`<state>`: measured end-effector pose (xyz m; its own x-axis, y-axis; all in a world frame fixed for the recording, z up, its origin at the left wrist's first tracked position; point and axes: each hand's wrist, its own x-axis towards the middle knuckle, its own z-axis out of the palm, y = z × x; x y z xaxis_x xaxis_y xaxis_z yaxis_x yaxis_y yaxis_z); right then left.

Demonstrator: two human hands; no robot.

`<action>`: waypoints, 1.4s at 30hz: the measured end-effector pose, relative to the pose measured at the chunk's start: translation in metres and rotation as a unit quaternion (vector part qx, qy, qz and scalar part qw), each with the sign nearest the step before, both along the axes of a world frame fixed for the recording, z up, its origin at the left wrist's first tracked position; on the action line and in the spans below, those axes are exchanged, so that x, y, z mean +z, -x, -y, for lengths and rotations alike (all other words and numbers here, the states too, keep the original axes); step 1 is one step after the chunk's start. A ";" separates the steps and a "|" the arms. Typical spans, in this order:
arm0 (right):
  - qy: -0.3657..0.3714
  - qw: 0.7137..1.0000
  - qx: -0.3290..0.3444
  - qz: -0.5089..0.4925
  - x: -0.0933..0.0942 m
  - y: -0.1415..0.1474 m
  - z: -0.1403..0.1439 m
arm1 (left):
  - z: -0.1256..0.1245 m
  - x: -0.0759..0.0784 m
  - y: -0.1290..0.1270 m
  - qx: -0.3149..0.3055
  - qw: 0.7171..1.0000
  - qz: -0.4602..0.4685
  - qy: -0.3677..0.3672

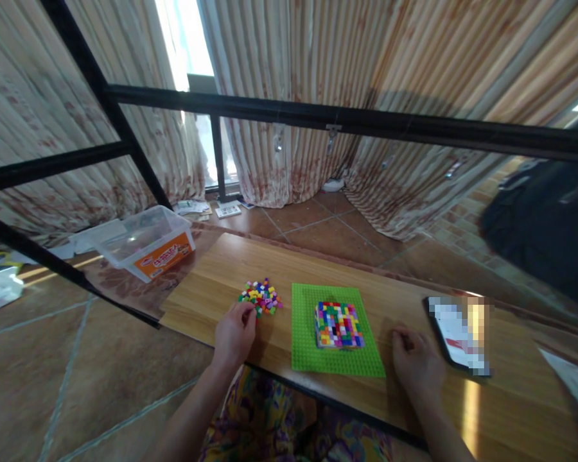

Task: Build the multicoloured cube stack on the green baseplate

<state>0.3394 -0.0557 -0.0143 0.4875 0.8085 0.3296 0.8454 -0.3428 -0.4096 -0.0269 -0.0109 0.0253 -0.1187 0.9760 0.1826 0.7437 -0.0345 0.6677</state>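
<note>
My left hand (pixel 234 333) is at the near edge of a loose pile of small colourful building bricks (pixel 261 296), its fingertips pinched together. Whatever may be between those fingertips is too small to make out. To the right of the pile lies a green studded baseplate (pixel 303 353). On it stands a block built of many-coloured bricks (pixel 340 325), with a small dark gap in its top. My right hand (pixel 417 359) rests on the table just right of the baseplate, fingers curled in, with nothing visible in them.
The wooden table (pixel 216 269) also bears a phone (pixel 455 340) on the right and white paper (pixel 573 385) at the far right. A clear plastic box (pixel 149 244) with an orange label stands beyond the table's left end. A black metal frame (pixel 289 109) crosses before the curtains.
</note>
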 end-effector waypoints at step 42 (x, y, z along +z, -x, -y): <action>0.000 1.000 -0.003 -0.031 0.011 0.009 0.001 | -0.029 0.009 -0.121 -0.144 0.826 0.502 0.212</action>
<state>0.3306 -0.0562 -0.0030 0.5117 0.8054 0.2992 0.8165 -0.3473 -0.4613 0.0943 0.0183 0.0339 0.2457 0.9413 -0.2313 -0.1897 0.2807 0.9409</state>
